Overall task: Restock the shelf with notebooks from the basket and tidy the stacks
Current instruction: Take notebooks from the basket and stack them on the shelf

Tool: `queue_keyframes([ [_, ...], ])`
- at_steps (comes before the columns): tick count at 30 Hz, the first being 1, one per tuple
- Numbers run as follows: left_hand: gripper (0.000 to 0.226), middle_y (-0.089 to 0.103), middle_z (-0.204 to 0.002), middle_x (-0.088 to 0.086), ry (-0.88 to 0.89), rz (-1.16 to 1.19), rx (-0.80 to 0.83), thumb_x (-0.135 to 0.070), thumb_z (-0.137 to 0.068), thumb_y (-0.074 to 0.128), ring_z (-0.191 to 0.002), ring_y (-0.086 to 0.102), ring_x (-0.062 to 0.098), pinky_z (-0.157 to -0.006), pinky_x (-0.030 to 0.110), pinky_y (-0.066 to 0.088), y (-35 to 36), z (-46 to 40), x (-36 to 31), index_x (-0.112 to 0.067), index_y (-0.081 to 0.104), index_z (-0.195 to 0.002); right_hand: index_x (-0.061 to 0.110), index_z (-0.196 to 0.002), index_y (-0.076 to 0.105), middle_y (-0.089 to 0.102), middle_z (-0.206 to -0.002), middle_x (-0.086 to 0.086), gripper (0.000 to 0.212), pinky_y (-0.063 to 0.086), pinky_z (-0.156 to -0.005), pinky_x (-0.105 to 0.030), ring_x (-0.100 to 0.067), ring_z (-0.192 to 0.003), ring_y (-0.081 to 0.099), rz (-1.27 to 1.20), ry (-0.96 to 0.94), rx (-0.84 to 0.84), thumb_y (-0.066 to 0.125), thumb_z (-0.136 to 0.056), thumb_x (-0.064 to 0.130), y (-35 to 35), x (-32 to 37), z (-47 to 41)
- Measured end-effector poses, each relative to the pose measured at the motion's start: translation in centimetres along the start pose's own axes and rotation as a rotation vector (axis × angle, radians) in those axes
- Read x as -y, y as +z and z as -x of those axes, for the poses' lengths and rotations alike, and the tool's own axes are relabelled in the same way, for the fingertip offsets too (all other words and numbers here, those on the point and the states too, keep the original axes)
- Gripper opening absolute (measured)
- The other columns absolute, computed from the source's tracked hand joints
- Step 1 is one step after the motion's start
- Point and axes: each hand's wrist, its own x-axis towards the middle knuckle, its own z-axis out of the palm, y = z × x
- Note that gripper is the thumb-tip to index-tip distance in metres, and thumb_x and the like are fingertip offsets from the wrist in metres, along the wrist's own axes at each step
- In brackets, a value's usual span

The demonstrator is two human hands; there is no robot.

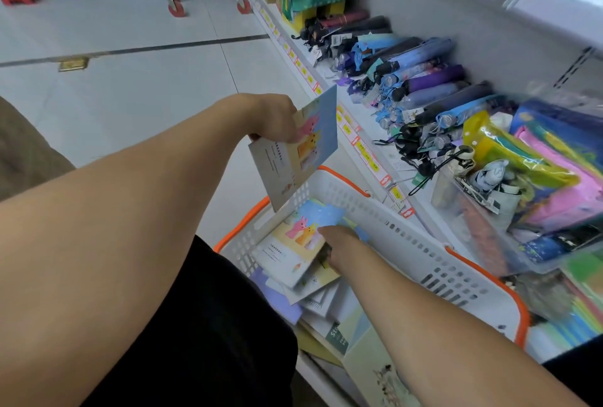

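A white basket (417, 243) with an orange rim stands on the floor beside the shelf, with several notebooks lying in it. My left hand (277, 119) holds a small stack of notebooks (300, 152) with cartoon animals on a blue and cream cover above the basket's far end. My right hand (342, 246) reaches into the basket and grips the edge of another notebook (293, 243) of the same design, tilted up off the pile. More notebooks (355, 334) with pale covers lie underneath.
The low shelf (365, 132) on the right holds rows of folded umbrellas (434, 80) and a clear bin (483, 227) of packaged goods. Price tags line its front edge. Trolley wheels (177, 8) stand on the tiled floor at the back. My dark-clothed knee (208, 325) is at bottom centre.
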Motion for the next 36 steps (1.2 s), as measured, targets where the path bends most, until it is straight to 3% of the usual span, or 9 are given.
queue_keyframes([
  [2,0.027,0.071,-0.102,0.011,-0.008,-0.015,-0.015,-0.033,-0.096,0.055,-0.089,0.071,0.026,-0.073,0.036,0.059,0.0,-0.2,0.1,-0.012,0.06,-0.111,0.012,-0.095,0.059,0.057,-0.078,-0.003,0.014,0.048,-0.058,-0.026,-0.016,-0.063,0.052,0.033,0.026,0.009,0.057,-0.096,0.026,-0.3,-0.4,-0.2],
  [6,0.034,0.07,-0.104,0.011,-0.025,-0.066,-0.065,-0.038,-0.095,0.054,-0.09,0.07,0.028,-0.081,0.042,0.059,0.1,-0.8,0.8,-0.011,0.061,-0.114,0.01,-0.121,0.057,0.068,-0.108,-0.017,0.028,0.06,-0.079,-0.047,-0.035,-0.092,0.07,-0.013,-0.025,0.147,0.052,-0.101,0.028,-1.4,0.7,1.8],
  [12,0.033,0.063,-0.114,0.011,-0.081,-0.166,-0.251,-0.03,-0.096,0.048,-0.092,0.058,0.03,-0.075,0.032,0.047,0.3,-2.3,2.0,-0.01,0.057,-0.12,0.007,-0.113,0.063,0.073,-0.101,-0.017,0.019,0.061,-0.062,-0.036,-0.029,-0.079,0.071,0.151,-0.409,0.162,0.051,-0.103,0.017,-9.1,10.7,9.4],
  [15,0.038,0.063,-0.109,0.01,-0.061,0.073,-0.307,-0.038,-0.1,0.045,-0.095,0.06,0.029,-0.076,0.034,0.048,0.0,-2.2,1.1,-0.005,0.058,-0.115,0.006,-0.112,0.064,0.075,-0.101,-0.014,0.021,0.06,-0.072,-0.039,-0.026,-0.083,0.071,0.03,-0.541,0.17,0.049,-0.104,0.018,-13.3,15.4,13.8],
  [18,0.021,0.07,-0.102,0.007,0.075,0.775,-0.212,-0.029,-0.098,0.056,-0.084,0.067,0.02,-0.071,0.03,0.057,0.0,-0.7,-1.5,-0.013,0.064,-0.109,0.009,-0.11,0.067,0.077,-0.096,-0.009,0.022,0.059,-0.072,-0.038,-0.02,-0.077,0.072,-0.185,-0.662,0.133,0.049,-0.103,0.02,-16.6,17.1,17.0],
  [22,0.039,0.074,-0.099,0.011,0.253,1.32,0.026,-0.04,-0.103,0.041,-0.078,0.072,0.022,-0.072,0.033,0.059,-0.6,2.8,-6.7,-0.012,0.067,-0.111,0.018,-0.092,0.07,0.076,-0.096,-0.011,0.015,0.052,-0.067,-0.035,-0.025,-0.075,0.069,-0.342,-0.842,-0.187,0.058,-0.099,0.023,-18.6,16.7,17.7],
  [25,0.044,0.075,-0.098,0.01,0.33,1.34,0.118,-0.049,-0.097,0.044,-0.079,0.074,0.021,-0.068,0.029,0.061,-0.8,4.8,-9.9,-0.015,0.07,-0.105,0.013,-0.107,0.066,0.075,-0.102,-0.011,0.015,0.055,-0.067,-0.033,-0.023,-0.077,0.07,-0.401,-0.858,-0.172,0.056,-0.099,0.022,-18.4,16.8,18.6],
  [32,0.029,0.073,-0.111,0.008,0.435,1.329,-0.044,-0.006,-0.097,0.053,-0.094,0.071,0.025,-0.078,0.036,0.06,-0.9,4.0,-14.2,-0.013,0.059,-0.125,0.02,-0.137,0.042,0.065,-0.118,-0.012,0.053,0.06,-0.054,-0.04,-0.029,-0.082,0.074,-0.464,-0.722,-0.109,0.069,-0.092,0.025,-19.6,17.3,21.6],
  [36,0.027,0.075,-0.107,0.001,0.488,1.266,-0.168,-0.017,-0.099,0.055,-0.095,0.071,0.022,-0.076,0.035,0.057,-2.1,3.2,-17.6,-0.019,0.062,-0.124,0.023,-0.119,0.058,0.07,-0.107,-0.006,0.018,0.051,-0.041,-0.027,-0.02,-0.067,0.07,-0.324,-0.733,0.003,0.057,-0.1,0.022,-21.3,16.9,24.4],
])
